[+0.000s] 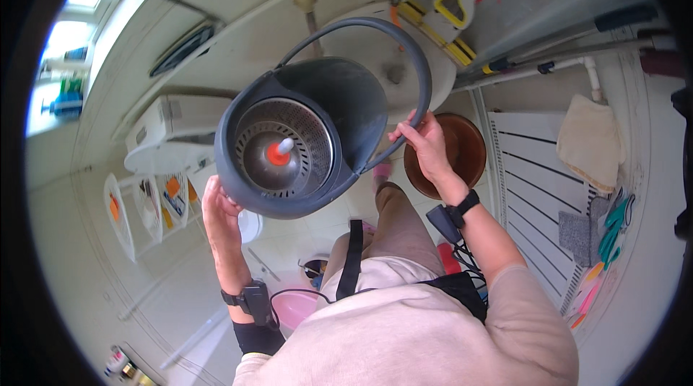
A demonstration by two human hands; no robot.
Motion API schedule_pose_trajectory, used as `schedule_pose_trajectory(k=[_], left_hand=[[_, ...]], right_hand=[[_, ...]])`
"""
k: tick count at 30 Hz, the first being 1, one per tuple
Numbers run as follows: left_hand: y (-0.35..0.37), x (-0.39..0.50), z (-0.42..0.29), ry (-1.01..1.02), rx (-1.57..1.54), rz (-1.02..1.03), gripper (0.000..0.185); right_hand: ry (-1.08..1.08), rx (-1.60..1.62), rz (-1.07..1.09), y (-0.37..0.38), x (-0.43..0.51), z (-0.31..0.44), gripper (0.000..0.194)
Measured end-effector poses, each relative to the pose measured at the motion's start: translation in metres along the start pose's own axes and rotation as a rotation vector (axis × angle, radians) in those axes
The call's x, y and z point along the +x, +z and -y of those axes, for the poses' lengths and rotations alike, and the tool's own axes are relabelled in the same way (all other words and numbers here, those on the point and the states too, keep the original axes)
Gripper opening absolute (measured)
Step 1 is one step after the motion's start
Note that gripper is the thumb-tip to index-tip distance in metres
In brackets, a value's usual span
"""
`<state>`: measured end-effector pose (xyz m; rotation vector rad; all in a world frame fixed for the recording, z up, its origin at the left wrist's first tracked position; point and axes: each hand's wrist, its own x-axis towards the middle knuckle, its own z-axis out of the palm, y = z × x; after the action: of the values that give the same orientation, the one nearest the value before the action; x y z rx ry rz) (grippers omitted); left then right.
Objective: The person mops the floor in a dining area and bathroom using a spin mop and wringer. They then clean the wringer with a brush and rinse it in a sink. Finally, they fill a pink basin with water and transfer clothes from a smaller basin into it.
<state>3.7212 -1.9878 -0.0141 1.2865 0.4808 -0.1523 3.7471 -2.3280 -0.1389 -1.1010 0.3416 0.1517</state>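
Note:
A grey plastic mop bucket (303, 207) is held up between my hands, tilted so that its inside faces me. In its near-left part sits a perforated metal spin basket (319, 142) with an orange-and-white centre piece (278, 153). The other part is an open grey well, whose bottom I cannot fully see. My left hand (221, 202) supports the rim at the lower left, its fingers partly behind the bucket. My right hand (425, 140) grips the grey loop handle (425, 72) near its lower right end.
Beyond the bucket is a white ceramic basin or toilet (441, 80), with a yellow-and-white tool (452, 10) nearby. A brown round tub (471, 153) stands right, beside a white slatted radiator (528, 169). White shelving (120, 223) stands left; a pink basin (292, 307) lies below.

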Motion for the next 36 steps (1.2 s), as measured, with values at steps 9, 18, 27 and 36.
schedule_pose_trajectory(k=[9, 18, 27, 36], left_hand=[[-0.186, -0.101, 0.142, -0.018, -0.411, -0.362, 0.038], [-0.344, -0.261, 0.261, -0.398, 0.049, -0.763, 0.045], [-0.377, -0.426, 0.335, -0.397, -0.712, -1.074, 0.028], [-0.315, -0.404, 0.334, -0.433, -0.898, -1.095, 0.024]], right_hand=[[0.367, -0.264, 0.834, 0.155, -0.038, 0.02, 0.024], [0.593, -0.663, 0.935, 0.204, -0.125, -0.207, 0.011], [0.7, -1.005, 0.584, 0.146, -0.11, -0.396, 0.017], [0.577, -1.188, 0.535, 0.05, -0.021, -0.479, 0.022]])
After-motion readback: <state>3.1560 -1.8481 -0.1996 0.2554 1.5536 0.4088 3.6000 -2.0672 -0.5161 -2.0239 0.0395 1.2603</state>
